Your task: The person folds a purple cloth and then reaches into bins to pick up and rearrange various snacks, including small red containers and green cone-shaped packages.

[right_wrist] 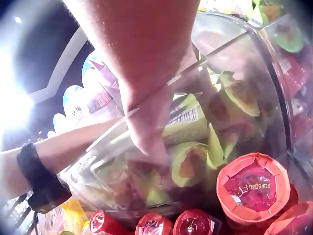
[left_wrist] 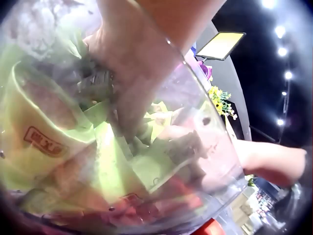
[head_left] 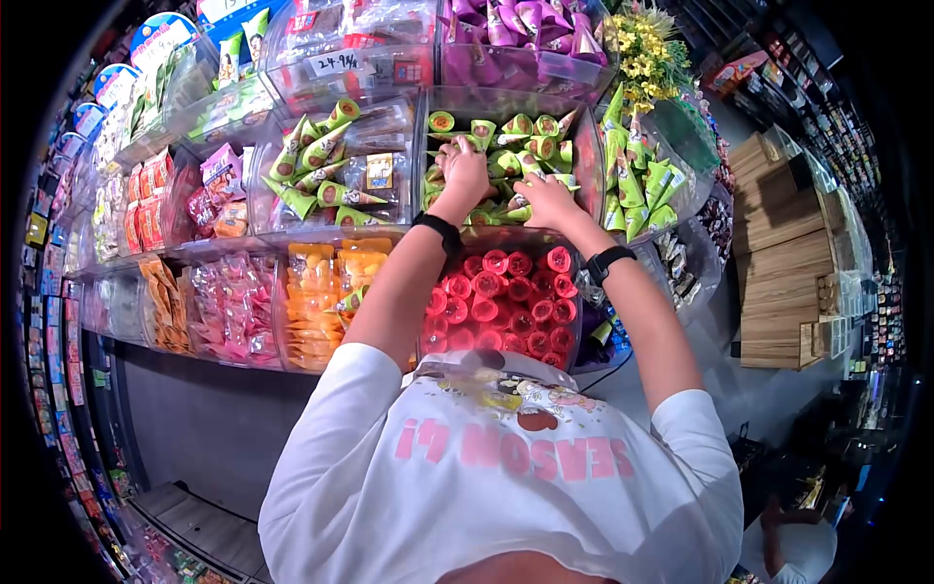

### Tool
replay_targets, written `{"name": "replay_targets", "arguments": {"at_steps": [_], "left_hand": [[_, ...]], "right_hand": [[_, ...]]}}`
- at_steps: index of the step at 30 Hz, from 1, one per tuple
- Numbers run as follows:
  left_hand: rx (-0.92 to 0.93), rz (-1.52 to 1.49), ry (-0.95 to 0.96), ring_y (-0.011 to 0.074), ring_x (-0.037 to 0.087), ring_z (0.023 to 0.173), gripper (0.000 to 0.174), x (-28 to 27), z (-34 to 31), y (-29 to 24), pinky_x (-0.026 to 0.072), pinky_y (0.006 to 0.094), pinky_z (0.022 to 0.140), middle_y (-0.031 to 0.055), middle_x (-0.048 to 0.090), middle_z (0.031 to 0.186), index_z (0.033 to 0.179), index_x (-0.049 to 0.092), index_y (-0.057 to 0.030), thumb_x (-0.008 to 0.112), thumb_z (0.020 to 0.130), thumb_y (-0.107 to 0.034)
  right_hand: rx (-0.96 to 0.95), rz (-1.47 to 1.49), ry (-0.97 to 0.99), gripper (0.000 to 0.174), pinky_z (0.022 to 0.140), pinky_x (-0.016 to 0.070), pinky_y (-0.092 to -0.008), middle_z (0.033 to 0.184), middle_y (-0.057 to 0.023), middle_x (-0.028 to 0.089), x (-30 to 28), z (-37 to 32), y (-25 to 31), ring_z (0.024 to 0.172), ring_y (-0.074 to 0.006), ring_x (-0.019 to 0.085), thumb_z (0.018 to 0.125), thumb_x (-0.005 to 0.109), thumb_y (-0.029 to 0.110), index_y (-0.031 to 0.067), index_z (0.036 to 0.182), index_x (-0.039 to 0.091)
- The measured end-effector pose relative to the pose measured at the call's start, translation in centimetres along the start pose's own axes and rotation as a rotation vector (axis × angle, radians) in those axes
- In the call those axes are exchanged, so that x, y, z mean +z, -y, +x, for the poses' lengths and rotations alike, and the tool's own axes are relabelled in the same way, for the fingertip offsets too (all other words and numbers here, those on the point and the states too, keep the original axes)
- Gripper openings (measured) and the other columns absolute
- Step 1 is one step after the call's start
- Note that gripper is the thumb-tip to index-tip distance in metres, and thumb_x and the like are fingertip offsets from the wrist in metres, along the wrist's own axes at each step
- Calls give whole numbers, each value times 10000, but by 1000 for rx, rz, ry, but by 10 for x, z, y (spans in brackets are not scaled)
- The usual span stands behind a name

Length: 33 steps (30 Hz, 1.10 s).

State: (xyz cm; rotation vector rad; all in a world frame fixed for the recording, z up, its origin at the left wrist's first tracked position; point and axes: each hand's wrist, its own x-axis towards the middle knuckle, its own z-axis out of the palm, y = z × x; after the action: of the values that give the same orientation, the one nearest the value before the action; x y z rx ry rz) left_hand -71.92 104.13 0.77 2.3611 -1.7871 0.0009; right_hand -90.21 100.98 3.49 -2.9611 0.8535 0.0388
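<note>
Both hands are inside a clear bin [head_left: 508, 234] of green cone-shaped packets [head_left: 506, 164]. In the head view the left hand [head_left: 463, 175] lies on the packets at the bin's left side, fingers spread and slightly bent. The right hand [head_left: 548, 201] touches packets near the front right, fingers reaching down among them. Neither appears to grip a packet, though some fingertips are hidden. Through the bin wall, the left wrist view shows the left hand [left_wrist: 134, 93] above large green cones [left_wrist: 54, 127]. The right hand [right_wrist: 149, 117] points down beside a green packet [right_wrist: 188, 117] in the right wrist view.
Red-topped packets [head_left: 506, 302] fill the bin in front. Orange packets [head_left: 313, 292] and pink packets [head_left: 235, 302] lie to the left, purple cones [head_left: 530, 24] behind. Yellow flowers [head_left: 642, 58] stand back right. A person [head_left: 798, 545] is at the lower right.
</note>
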Motion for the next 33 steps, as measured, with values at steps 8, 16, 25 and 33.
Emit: {"name": "replay_targets", "arguments": {"at_steps": [8, 16, 25, 33], "left_hand": [[43, -97, -105, 390, 471, 982, 539, -29, -13, 1, 464, 449, 757, 203, 397, 1099, 935, 591, -43, 790, 498, -289], [72, -412, -310, 357, 512, 919, 553, -68, -24, 2, 482, 423, 750, 192, 443, 1018, 955, 590, -50, 775, 504, -310], [98, -733, -614, 255, 479, 756, 441, -125, -32, 15, 439, 333, 635, 146, 440, 881, 813, 542, 18, 749, 542, -261], [-67, -594, -920, 264, 496, 823, 415, -191, -166, 89, 442, 351, 698, 151, 455, 902, 823, 556, 9, 774, 550, -216]], "right_hand": [[83, 186, -182, 579, 835, 439, -426, 1084, -88, 500, -10, -8, 8, 964, -348, 501, 535, 705, 202, 117, 1072, 505], [-50, 828, -438, 388, 771, 406, -297, 912, -57, 477, -18, 4, 13, 851, -181, 490, 652, 656, 102, 63, 992, 471], [-191, 1297, -602, 421, 760, 376, -247, 902, 4, 445, -79, 30, 46, 853, -97, 439, 669, 659, 73, 92, 1032, 448], [-511, 1413, -282, 416, 814, 391, -285, 997, -43, 473, -125, 30, 176, 930, -138, 476, 704, 655, 161, 58, 1053, 454]]}}
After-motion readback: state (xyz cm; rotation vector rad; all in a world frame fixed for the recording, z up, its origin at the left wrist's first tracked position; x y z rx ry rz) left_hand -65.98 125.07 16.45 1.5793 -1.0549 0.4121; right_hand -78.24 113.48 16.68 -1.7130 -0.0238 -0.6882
